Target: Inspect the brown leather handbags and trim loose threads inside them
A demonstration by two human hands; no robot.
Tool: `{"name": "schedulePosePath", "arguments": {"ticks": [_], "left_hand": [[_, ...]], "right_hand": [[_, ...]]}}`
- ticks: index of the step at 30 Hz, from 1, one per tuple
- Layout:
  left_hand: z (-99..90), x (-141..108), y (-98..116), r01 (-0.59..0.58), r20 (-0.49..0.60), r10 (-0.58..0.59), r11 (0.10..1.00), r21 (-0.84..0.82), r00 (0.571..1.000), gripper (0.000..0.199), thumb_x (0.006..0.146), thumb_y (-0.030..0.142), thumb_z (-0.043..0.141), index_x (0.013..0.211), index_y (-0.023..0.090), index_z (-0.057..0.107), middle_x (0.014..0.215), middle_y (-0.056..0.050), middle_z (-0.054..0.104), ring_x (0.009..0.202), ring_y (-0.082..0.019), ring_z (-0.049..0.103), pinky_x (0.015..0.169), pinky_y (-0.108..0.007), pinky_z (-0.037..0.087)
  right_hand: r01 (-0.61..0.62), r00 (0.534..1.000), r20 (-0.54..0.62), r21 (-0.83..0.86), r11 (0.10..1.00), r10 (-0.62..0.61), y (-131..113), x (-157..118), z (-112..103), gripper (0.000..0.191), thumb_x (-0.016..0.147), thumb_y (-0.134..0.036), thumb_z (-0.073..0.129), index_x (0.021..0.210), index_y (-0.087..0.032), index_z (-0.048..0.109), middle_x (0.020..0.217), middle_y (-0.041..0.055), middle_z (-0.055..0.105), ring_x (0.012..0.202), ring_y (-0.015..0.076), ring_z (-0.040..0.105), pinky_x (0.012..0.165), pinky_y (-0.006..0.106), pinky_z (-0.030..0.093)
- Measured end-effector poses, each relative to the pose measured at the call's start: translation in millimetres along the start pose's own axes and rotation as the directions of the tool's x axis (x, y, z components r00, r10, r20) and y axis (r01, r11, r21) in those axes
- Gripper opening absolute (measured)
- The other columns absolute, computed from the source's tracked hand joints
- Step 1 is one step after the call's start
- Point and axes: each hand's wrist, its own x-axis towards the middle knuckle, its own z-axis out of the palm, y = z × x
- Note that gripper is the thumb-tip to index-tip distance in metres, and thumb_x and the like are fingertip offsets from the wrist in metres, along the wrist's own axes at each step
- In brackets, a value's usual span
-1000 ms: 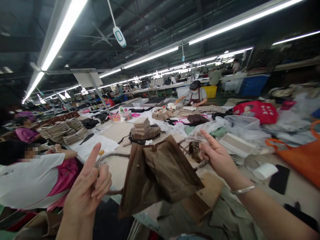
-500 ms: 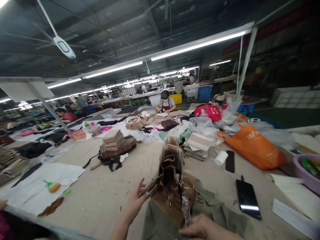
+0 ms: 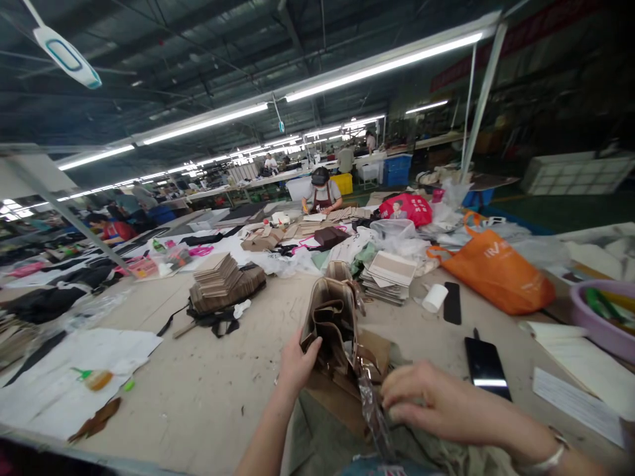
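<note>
A brown handbag [image 3: 337, 330] stands in front of me with its mouth open, showing folded lining inside. My left hand [image 3: 297, 360] grips its left rim, thumb over the edge and fingers against the outer side. A strap wrapped in clear plastic [image 3: 370, 403] hangs down the bag's near right side. Just right of that strap, my right hand [image 3: 421, 393] hovers with fingers loosely bent and apart, seeming to hold nothing. Under the bag lies grey-green cloth [image 3: 317, 430].
Left of the bag sits a stack of brown pieces [image 3: 218, 274]. Right are stacked panels [image 3: 389, 274], a white roll [image 3: 434, 298], a phone [image 3: 486, 367], an orange bag [image 3: 501, 271] and a purple basin [image 3: 602, 324]. A co-worker [image 3: 321, 192] sits across the table.
My left hand has moved from the strap or flap at the bag's left side onto its rim. My right hand has let go of the plastic-wrapped strap and moved up and right.
</note>
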Motion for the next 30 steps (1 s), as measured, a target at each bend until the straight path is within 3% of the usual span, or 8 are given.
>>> {"name": "schedulePosePath", "arguments": {"ticks": [3,6,11,15,18,20,24,30], "left_hand": [[-1.5,2.6,-0.9,0.019,-0.02,-0.019,0.999,0.047,1.0,0.046,0.081,0.042,0.054,0.118,0.015,0.058,0.109,-0.012,0.067,0.102,-0.027,0.06,0.089,-0.039,0.045],[0.3,4.7,1.1,0.007,-0.027,-0.004,0.995,0.1,1.0,0.041,0.084,0.044,0.05,0.113,0.018,0.061,0.104,-0.01,0.069,0.097,-0.027,0.062,0.083,-0.038,0.046],[0.5,8.9,4.1,-0.035,-0.034,0.039,0.993,0.114,0.999,0.037,0.086,0.041,0.047,0.111,0.02,0.064,0.1,-0.009,0.07,0.092,-0.026,0.064,0.077,-0.035,0.047],[-2.8,12.8,-1.7,-0.057,-0.049,0.059,0.997,0.054,0.997,0.035,0.087,0.04,0.045,0.109,0.022,0.066,0.102,-0.006,0.07,0.094,-0.024,0.064,0.081,-0.032,0.046],[-1.7,15.3,-6.5,-0.056,-0.037,0.056,0.998,-0.002,0.998,0.035,0.087,0.041,0.047,0.106,0.022,0.068,0.1,-0.004,0.071,0.092,-0.022,0.064,0.081,-0.031,0.047],[1.1,16.9,-6.5,-0.076,-0.007,0.076,0.997,-0.016,0.997,0.034,0.086,0.041,0.047,0.106,0.022,0.068,0.098,-0.004,0.071,0.09,-0.021,0.064,0.081,-0.031,0.047],[7.2,19.7,-0.1,-0.114,0.039,0.113,0.993,0.026,0.993,0.034,0.088,0.039,0.046,0.107,0.021,0.067,0.094,-0.004,0.071,0.086,-0.021,0.064,0.077,-0.031,0.047],[8.8,20.1,4.9,-0.126,0.04,0.125,0.992,0.031,0.991,0.033,0.088,0.037,0.047,0.109,0.022,0.066,0.094,-0.003,0.071,0.084,-0.02,0.064,0.075,-0.029,0.047]], "right_hand": [[-0.028,0.979,-0.202,-0.093,0.995,0.009,-7.0,34.7,-16.1,0.025,0.091,-0.03,0.047,0.101,-0.019,0.067,0.091,0.0053,0.067,0.081,0.0152,0.06,0.075,0.025,0.045],[-0.1,0.928,-0.372,-0.288,0.952,-0.015,-6.3,78.7,-9.5,0.033,0.088,-0.033,0.054,0.117,-0.019,0.058,0.104,0.0082,0.065,0.093,0.0197,0.058,0.082,0.03,0.044],[-0.247,0.93,-0.364,-0.546,0.801,0.039,3.3,133.8,6.5,0.057,0.082,-0.029,0.061,0.134,-0.017,0.041,0.102,0.0104,0.064,0.094,0.0244,0.058,0.075,0.032,0.045],[-0.335,0.929,-0.348,-0.639,0.693,0.127,14.0,133.3,-4.1,0.026,0.084,-0.01,0.047,0.104,-0.019,0.06,0.086,0.0066,0.065,0.078,0.0203,0.06,0.062,0.028,0.041],[-0.43,0.895,-0.407,-0.669,0.606,0.185,16.7,113.5,-14.9,0.016,0.081,-0.01,0.047,0.081,-0.018,0.061,0.079,0.0072,0.062,0.076,0.0217,0.058,0.061,0.029,0.039],[-0.473,0.872,-0.452,-0.673,0.569,0.189,12.2,102.0,-20.0,0.015,0.08,-0.009,0.048,0.08,-0.018,0.06,0.081,0.0078,0.06,0.079,0.0228,0.056,0.064,0.031,0.039],[-0.356,0.892,-0.452,-0.691,0.629,0.009,-3.4,103.7,-28.6,0.013,0.085,-0.014,0.048,0.093,-0.017,0.058,0.095,0.0088,0.058,0.093,0.0237,0.05,0.081,0.035,0.037],[0.013,0.981,-0.126,-0.717,0.697,-0.148,18.9,146.0,-38.7,0.013,0.082,-0.026,0.063,0.089,-0.015,0.061,0.092,0.0075,0.061,0.093,0.0214,0.048,0.081,0.032,0.035]]}}
